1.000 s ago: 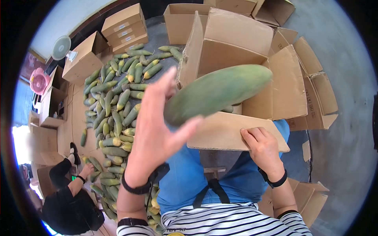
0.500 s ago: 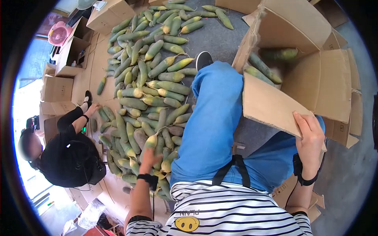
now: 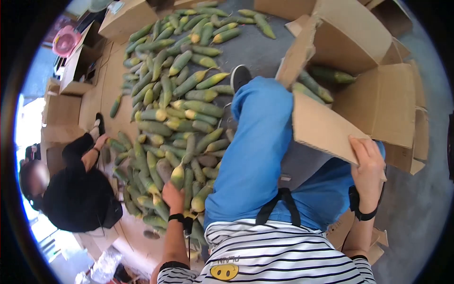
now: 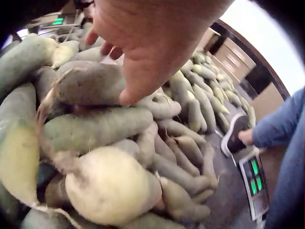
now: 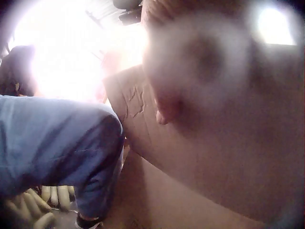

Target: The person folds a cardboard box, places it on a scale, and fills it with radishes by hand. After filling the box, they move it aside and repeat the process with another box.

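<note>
My left hand (image 3: 173, 195) reaches down among a heap of green radishes (image 3: 194, 106), right at one with a pale yellow end (image 3: 177, 177). In the left wrist view the thumb and fingers are spread over a dull green radish (image 4: 90, 82), the thumb tip at its end. Close to that camera lies a big yellowish radish end (image 4: 112, 186) with a thin root. My right hand (image 3: 369, 163) pinches the edge of a flap (image 3: 326, 128) of an open cardboard box (image 3: 390, 104). Several radishes (image 3: 314, 87) lie inside it.
A person in black (image 3: 78, 184) crouches left, one hand at the heap's edge. My jeans leg (image 3: 255, 142) stands between heap and box. More cardboard boxes (image 3: 125, 21) and a pink fan (image 3: 66, 41) are at the back left. A scale with green digits (image 4: 255, 176) shows in the left wrist view.
One second ago my left hand was up beside a large green radish over the box. It has since swung left and down into the heap. The right hand stays on the flap.
</note>
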Demonstrator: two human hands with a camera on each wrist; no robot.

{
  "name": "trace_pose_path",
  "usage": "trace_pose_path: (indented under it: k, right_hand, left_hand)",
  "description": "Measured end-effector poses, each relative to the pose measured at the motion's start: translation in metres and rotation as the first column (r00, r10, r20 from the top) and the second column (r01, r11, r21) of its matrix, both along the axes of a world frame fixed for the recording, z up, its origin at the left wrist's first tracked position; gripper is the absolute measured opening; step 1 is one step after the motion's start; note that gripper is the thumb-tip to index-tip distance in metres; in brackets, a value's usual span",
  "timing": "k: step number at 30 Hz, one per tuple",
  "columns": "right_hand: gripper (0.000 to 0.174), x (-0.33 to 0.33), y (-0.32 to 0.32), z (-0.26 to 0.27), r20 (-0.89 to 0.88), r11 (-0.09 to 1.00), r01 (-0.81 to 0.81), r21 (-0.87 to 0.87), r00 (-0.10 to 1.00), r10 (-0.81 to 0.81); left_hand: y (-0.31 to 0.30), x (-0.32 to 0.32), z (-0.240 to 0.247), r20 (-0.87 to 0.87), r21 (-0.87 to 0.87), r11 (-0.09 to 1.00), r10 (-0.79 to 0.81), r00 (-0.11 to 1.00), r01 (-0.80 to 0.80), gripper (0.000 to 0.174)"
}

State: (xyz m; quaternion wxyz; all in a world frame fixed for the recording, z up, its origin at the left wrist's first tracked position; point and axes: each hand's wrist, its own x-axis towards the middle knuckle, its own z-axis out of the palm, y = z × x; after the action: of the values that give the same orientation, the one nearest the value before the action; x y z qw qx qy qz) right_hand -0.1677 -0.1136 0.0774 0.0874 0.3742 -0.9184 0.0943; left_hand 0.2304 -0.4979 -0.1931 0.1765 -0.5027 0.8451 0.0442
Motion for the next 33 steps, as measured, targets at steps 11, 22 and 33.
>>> trace_pose_path:
  k: [11, 22, 33]
  right_hand:
    - [0.027, 0.003, 0.011, -0.015, -0.06, 0.999, 0.027, -0.038, 0.998, -0.029]
    - [0.026, 0.002, 0.012, -0.015, -0.054, 0.998, 0.007, -0.058, 0.998, -0.011]
    - [0.03, 0.007, 0.006, -0.009, 0.002, 0.998, 0.005, -0.065, 1.0, -0.005]
  left_hand:
    - [-0.031, -0.021, 0.003, -0.365, 0.605, 0.782, 0.439, 0.821, -0.148, 0.056]
    - [0.079, -0.311, 0.299, -0.882, -0.262, 0.599, -0.468, 0.064, 0.757, 0.074]
    - [-0.003, -0.266, 0.161, -0.793, -0.053, 0.88, -0.325, 0.516, 0.472, 0.046]
